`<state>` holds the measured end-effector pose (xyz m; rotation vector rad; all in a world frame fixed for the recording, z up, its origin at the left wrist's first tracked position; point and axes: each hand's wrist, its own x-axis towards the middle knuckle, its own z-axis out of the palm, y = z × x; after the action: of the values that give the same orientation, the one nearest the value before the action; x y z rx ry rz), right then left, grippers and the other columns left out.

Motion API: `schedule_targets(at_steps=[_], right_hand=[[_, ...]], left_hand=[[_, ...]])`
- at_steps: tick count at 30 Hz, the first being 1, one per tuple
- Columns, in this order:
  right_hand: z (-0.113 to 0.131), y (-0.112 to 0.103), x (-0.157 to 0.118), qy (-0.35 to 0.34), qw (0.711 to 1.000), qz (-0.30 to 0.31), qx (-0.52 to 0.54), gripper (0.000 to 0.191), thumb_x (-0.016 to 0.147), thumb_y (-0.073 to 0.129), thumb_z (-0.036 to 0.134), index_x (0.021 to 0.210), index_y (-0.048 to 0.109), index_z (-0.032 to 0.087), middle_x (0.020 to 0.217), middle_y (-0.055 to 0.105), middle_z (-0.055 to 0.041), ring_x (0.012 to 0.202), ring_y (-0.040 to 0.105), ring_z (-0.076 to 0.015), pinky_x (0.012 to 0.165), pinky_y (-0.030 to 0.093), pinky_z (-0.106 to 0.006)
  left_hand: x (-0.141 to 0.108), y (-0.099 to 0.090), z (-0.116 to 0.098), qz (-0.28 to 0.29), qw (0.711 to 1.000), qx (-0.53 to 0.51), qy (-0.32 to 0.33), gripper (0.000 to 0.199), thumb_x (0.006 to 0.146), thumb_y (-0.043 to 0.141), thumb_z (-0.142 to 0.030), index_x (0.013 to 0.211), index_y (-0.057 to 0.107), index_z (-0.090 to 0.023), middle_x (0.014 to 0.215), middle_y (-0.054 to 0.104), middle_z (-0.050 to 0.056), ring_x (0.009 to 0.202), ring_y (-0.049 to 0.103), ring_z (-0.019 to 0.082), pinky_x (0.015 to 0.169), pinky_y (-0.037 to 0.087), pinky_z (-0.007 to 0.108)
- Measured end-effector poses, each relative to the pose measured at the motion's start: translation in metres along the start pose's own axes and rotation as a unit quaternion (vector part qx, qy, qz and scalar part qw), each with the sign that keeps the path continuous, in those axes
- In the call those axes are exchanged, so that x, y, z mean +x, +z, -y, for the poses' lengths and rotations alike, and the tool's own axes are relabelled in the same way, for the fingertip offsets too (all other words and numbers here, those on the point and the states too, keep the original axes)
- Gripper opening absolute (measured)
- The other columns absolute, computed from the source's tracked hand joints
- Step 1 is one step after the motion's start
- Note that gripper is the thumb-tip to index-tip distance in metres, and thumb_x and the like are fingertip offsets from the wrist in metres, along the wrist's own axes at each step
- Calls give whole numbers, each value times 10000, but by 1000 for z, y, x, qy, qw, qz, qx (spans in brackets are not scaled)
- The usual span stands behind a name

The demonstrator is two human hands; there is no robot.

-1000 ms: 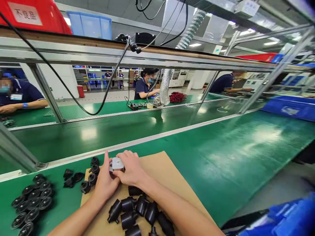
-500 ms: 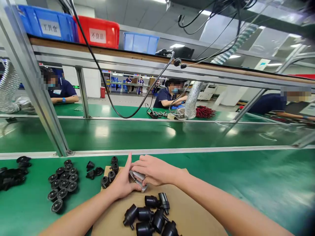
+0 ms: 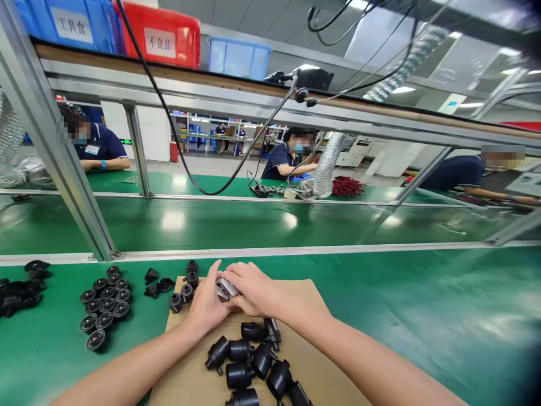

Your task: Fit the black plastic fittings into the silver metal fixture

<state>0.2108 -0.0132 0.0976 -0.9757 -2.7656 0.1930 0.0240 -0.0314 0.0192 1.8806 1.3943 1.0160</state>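
Fingers [image 3: 247, 276] of both hands closed around a small grey metal part [image 3: 226, 288] — held just above the cardboard sheet [image 3: 315, 304] on the green tabletop [image 3: 401, 316], left hand [image 3: 207, 307] and right hand [image 3: 253, 290] touching, black plastic housings [image 3: 249, 361] clustered nearby.

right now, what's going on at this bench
A person at a green bench holds a small grey metal part between both hands, left hand and right hand, above a cardboard sheet. Black plastic housings lie piled on the sheet near the wrists. Round black caps sit grouped on the bench to the left. Across the belt, other people work at their own stations.
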Motion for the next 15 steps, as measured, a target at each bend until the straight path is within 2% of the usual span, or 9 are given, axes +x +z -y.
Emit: schedule_targets(at_steps=[4, 7, 10, 13, 15], right_hand=[[3, -13, -5, -13, 999, -27, 27, 609, 894, 837, 251, 1442, 572, 245, 1291, 674, -76, 1134, 561, -283, 971, 475, -421], [-4, -14, -22, 60, 989, -110, 81, 629, 876, 857, 239, 1439, 578, 241, 1387, 641, -80, 1222, 538, -282, 1070, 459, -426], [-18, -2, -42, 148, 973, -156, 81, 596, 915, 773, 168, 1472, 562, 195, 1431, 610, -136, 1271, 518, -330, 1113, 442, -516], [-32, 15, -57, 197, 966, -145, 87, 611, 899, 767, 156, 1480, 577, 176, 1362, 653, -152, 1237, 550, -364, 1092, 463, -573], [-39, 24, -61, 209, 964, -131, 100, 641, 883, 806, 204, 1486, 587, 198, 1336, 674, -129, 1235, 563, -355, 1098, 479, -549]], left_hand=[[-6, -1, 6, -35, 999, 19, 21, 1069, 792, 866, -383, 1660, 264, -215, 1458, 614, 155, 1353, 582, 387, 1152, 463, 570], [-8, -3, 11, -40, 997, 13, 61, 991, 849, 829, -375, 1660, 277, -233, 1381, 642, 122, 1293, 616, 347, 1149, 479, 563], [-6, -5, 12, -32, 993, 6, 115, 787, 958, 699, -254, 1648, 324, -302, 1336, 688, 90, 1287, 630, 310, 1158, 483, 559], [-1, -7, 10, -73, 976, 3, 206, 590, 1011, 621, -176, 1561, 464, -322, 1275, 732, 85, 1222, 678, 298, 1086, 546, 529], [1, -11, 8, -104, 955, -7, 279, 518, 1020, 593, -135, 1485, 525, -354, 1316, 718, 74, 1227, 686, 286, 1071, 562, 509]])
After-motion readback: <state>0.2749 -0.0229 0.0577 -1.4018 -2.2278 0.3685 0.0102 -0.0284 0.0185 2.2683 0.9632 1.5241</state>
